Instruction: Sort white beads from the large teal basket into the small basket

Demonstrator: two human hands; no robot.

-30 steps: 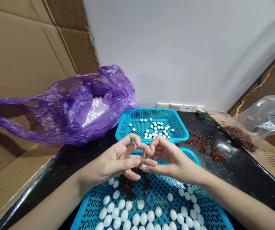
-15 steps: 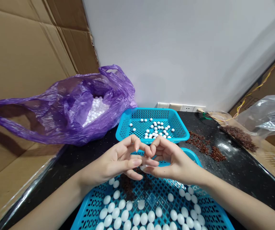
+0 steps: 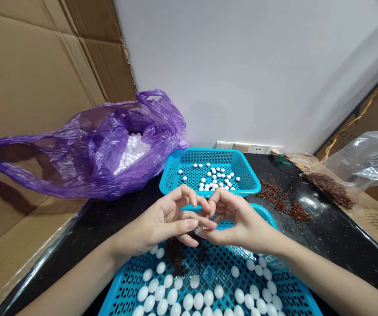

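My left hand [image 3: 172, 221] and my right hand [image 3: 233, 219] meet above the near blue basket [image 3: 290, 281], fingertips touching. Between them a small white ball [image 3: 198, 229] shows, mostly hidden by the fingers. The fingers of both hands are bent round and pinched toward it. Many loose white balls [image 3: 198, 300] lie in the near basket below, with small dark reddish-brown pieces [image 3: 175, 254] under my left hand. Behind stands a smaller blue basket [image 3: 248, 173] with white balls that bear dark spots.
A purple plastic bag [image 3: 109, 175] of white balls lies at the left against cardboard [image 3: 27, 66]. Reddish-brown pieces [image 3: 299, 211] are on the black counter [image 3: 340, 245] at the right, near a clear bag [image 3: 369, 158]. Sockets [image 3: 257, 149] and a yellow-red wire [image 3: 332, 142] are behind.
The fingers of both hands have shifted slightly around the white ball. The baskets, bags and loose balls look nearly the same.
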